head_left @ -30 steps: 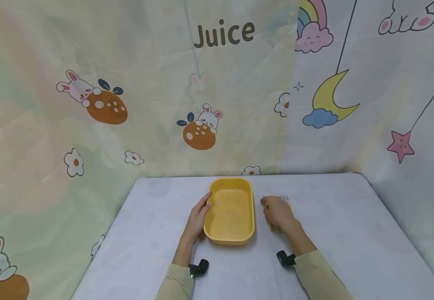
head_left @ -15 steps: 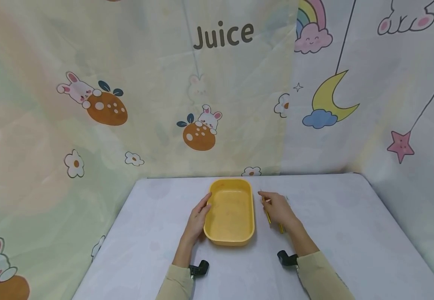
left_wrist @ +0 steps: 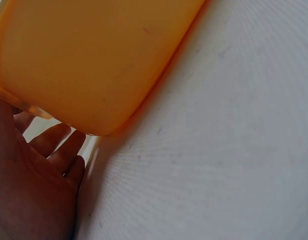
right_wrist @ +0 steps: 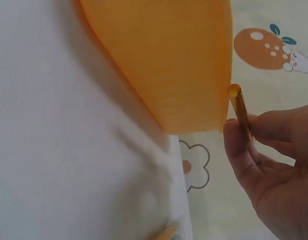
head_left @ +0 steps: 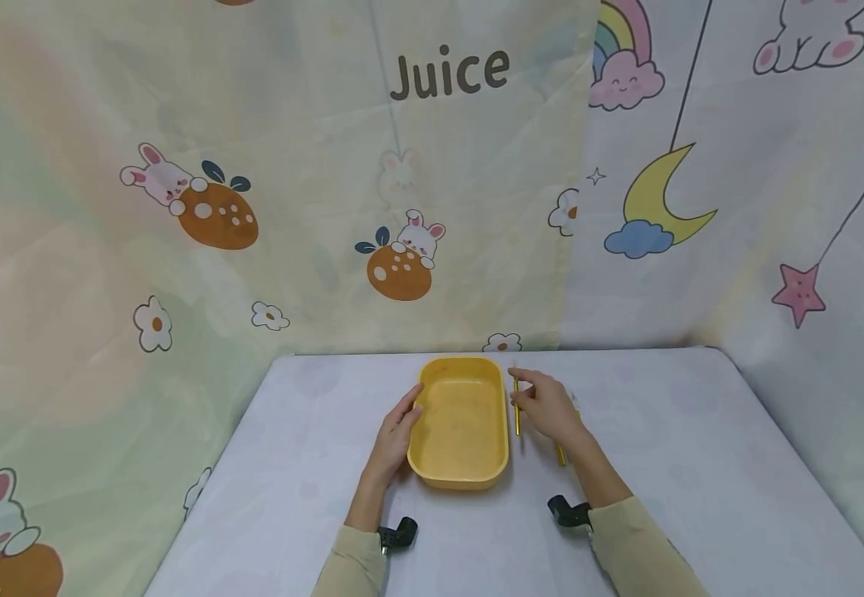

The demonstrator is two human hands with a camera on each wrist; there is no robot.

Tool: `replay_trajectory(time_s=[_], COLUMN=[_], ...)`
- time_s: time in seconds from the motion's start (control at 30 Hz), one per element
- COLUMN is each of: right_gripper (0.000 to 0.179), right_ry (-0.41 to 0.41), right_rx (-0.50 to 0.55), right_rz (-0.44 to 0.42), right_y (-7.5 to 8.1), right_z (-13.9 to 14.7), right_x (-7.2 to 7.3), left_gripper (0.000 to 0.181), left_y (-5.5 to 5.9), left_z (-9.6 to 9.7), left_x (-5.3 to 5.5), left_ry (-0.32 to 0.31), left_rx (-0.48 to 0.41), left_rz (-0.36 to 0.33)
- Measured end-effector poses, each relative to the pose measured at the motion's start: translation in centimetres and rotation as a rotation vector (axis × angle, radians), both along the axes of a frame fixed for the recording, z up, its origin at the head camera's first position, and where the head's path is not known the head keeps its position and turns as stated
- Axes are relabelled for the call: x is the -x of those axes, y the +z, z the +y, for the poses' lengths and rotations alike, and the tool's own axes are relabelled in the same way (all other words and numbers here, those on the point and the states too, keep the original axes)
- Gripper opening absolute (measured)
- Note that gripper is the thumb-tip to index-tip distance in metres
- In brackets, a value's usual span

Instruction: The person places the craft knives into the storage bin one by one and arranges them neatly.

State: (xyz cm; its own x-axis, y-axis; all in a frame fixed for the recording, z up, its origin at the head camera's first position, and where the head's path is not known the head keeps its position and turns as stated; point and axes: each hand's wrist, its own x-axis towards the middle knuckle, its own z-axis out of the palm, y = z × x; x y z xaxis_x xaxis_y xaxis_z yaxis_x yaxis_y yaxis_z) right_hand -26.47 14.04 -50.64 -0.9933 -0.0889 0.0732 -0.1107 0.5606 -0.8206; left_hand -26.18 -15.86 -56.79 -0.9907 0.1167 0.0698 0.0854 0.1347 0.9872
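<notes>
So the gold handle [head_left: 517,408], some slim utensil whose far end I can't make out, is up off the table at the tray's 3 o'clock, just beside the wall. The right hand [head_left: 547,410] has it pinched between thumb and fingertips. I'd call the step in hand the lift, with the next move calling for a steady pinch and enough height to stay clear of the rim. The deep yellow tray [head_left: 458,423] sits flat with nothing in it, and the left hand [head_left: 390,439] rests against its 9 o'clock side, fingers a bit spread with gaps showing; can't tell how hard it's pressing. A second gold handle [head_left: 561,454] lies on the white table [head_left: 701,481], between 3 and 4 o'clock from the tray, partly behind the right hand. Compared with half a second ago, the pinched handle goes from a slant toward 5 o'clock to a nearly straight 12-to-6 line, closer to the tray, while the tray, left hand and second handle look pretty much unchanged.
</notes>
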Motion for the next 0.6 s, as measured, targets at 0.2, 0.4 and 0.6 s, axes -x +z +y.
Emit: replay_trajectory(time_s=[0.2, 0.4, 0.6], right_gripper=[0.051, 0.055, 0.057], right_ry=[0.014, 0.064, 0.091], right_rx=[0.087, 0.142, 0.144], right_rz=[0.034, 0.055, 0.042], right_y=[0.5, 0.9, 1.3], right_z=[-0.6, -1.6, -2.7], right_x=[-0.2, -0.2, -0.5], left_gripper=[0.045, 0.045, 0.046], left_y=[-0.1, -0.1, 0.0], left_z=[0.0, -0.1, -0.1], left_x=[0.0, 0.0, 0.0], left_ry=[-0.002, -0.005, -0.012], left_rx=[-0.005, 0.003, 0.002], left_rz=[0.006, 0.012, 0.025])
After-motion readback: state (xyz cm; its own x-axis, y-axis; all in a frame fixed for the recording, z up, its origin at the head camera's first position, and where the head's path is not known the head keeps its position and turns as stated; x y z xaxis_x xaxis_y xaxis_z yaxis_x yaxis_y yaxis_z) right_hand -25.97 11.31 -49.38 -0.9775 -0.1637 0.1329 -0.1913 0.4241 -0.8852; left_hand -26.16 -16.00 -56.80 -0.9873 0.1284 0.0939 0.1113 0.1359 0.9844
